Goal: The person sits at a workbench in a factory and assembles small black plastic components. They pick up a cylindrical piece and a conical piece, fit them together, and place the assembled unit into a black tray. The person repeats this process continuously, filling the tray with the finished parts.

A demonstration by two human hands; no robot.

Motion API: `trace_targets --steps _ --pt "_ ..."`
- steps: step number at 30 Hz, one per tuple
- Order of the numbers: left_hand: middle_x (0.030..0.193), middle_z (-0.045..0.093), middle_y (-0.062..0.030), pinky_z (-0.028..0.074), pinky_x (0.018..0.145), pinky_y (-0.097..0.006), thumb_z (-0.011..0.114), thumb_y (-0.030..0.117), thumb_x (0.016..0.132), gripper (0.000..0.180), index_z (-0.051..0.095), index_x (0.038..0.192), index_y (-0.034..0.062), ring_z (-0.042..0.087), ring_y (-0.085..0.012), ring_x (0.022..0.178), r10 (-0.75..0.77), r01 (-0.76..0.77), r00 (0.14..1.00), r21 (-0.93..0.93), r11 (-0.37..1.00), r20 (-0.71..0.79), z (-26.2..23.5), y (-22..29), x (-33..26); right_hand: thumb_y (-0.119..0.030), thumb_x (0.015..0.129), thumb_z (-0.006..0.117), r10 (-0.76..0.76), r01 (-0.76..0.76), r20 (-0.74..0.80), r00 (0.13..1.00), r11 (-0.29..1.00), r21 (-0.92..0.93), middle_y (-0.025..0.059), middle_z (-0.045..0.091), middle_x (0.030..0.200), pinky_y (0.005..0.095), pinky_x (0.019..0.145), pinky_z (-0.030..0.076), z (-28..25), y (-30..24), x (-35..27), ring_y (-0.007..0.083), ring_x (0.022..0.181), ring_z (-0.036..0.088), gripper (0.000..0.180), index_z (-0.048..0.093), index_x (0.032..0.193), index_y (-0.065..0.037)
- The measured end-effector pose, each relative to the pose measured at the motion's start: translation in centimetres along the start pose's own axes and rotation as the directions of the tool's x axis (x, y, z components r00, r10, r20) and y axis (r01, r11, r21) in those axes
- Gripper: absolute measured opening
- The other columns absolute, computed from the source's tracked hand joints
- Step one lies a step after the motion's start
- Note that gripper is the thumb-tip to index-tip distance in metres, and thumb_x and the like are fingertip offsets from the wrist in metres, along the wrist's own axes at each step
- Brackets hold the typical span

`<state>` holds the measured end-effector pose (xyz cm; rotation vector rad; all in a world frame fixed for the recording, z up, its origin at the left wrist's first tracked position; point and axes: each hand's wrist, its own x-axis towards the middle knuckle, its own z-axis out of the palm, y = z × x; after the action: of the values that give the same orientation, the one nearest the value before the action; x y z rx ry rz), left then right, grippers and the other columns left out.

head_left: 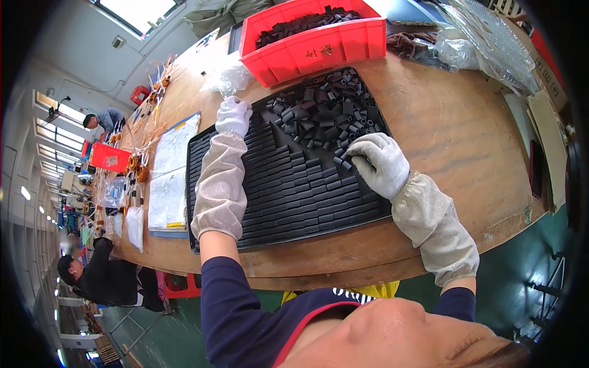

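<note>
A black tray [307, 237] lies before me on the wooden table. Short black tubes [294, 196] lie in close, neat rows over its near and left part, while loose black tubes [319, 107] are heaped at the far right. My left hand [234, 115], in a white glove, is closed at the tray's far left edge; whatever its fingers hold is hidden. Over the right side of the tray, my gloved right hand [381, 164] has its fingers curled round a black tube [345, 163] at the heap's near edge. Both forearms wear pale sleeve covers.
Behind the tray stands a red bin [319, 54] of more black tubes. Papers on a clipboard [169, 175] lie left, and a crumpled plastic bag [228, 78] sits beyond my left hand. Plastic wrapping [485, 46] lies far right. Two people work along the table's left side.
</note>
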<state>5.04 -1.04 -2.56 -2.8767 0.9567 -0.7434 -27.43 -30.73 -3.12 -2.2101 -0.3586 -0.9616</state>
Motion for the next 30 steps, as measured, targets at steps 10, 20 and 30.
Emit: trace_targets --steps 10,20,30 --pt "0.111 0.066 -0.0056 0.051 0.096 -0.043 0.078 0.026 0.084 0.014 0.079 0.097 0.0233 0.061 -0.0303 0.111 -0.117 0.112 0.99 0.064 0.992 0.084 -0.2 0.7 1.0 0.002 0.079 0.075 -0.017 0.016 0.044 0.999 1.0 0.016 0.0083 0.07 0.101 0.0421 0.086 0.053 -0.4 -0.1 0.0 0.0318 0.097 0.067 0.024 0.069 0.099 -0.009" --pt "0.116 0.07 -0.0082 0.053 0.097 -0.043 0.068 0.018 0.092 0.023 0.076 0.113 0.0242 0.064 -0.0295 0.114 -0.102 0.103 0.993 -0.013 0.995 0.063 0.2 -0.5 1.1 -0.004 0.077 0.077 -0.024 0.024 0.026 0.999 1.0 0.01 0.0053 0.069 0.098 0.0423 0.085 0.052 -0.2 -0.4 0.2 0.0303 0.096 0.066 0.021 0.069 0.095 -0.012" --pt "0.117 0.073 -0.0085 0.051 0.1 -0.042 0.056 0.021 0.1 0.026 0.073 0.119 0.0247 0.065 -0.0296 0.118 -0.188 0.235 0.947 -0.164 0.958 0.259 0.6 -1.0 2.1 0.002 0.077 0.075 -0.041 0.04 0.043 0.998 0.999 0.027 0.0075 0.07 0.102 0.0415 0.086 0.052 -0.3 -0.4 0.2 0.0312 0.097 0.067 0.025 0.07 0.098 -0.01"
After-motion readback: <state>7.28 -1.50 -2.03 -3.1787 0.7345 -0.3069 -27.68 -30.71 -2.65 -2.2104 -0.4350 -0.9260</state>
